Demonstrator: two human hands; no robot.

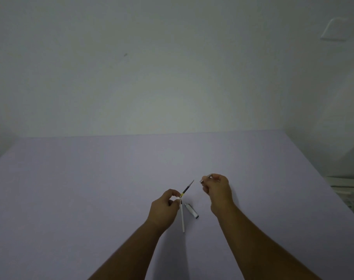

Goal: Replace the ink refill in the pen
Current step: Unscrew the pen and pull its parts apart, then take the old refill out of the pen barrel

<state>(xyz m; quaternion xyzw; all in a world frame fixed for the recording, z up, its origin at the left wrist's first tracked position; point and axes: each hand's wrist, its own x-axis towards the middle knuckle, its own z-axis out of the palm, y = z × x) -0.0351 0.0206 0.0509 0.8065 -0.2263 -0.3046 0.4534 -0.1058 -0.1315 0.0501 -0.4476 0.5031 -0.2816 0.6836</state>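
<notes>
Now, from the head camera, the left hand [165, 207] has its grip pinched shut on the ink refill [187, 188], thumb and finger closed around the spot where the refill meets the white pen barrel [182, 218]. The refill is thin and dark with a yellow band, and it sticks up and away to the right from the grip, with its tip in the air. The barrel runs down from the same grip toward the person.

The right hand [217, 190] is pinched shut on a small silver pen tip piece [202, 180], held up just right of the refill's tip but not touching it.

The tabletop [91, 188] is pale purple and wide. It has lots of open room to the left and in front of the hands. Its far edge meets a white wall [152, 67], and its right edge is near the right arm.

A white pen cap [191, 210] lies flat on the tabletop between the two hands, just beside the barrel.
</notes>
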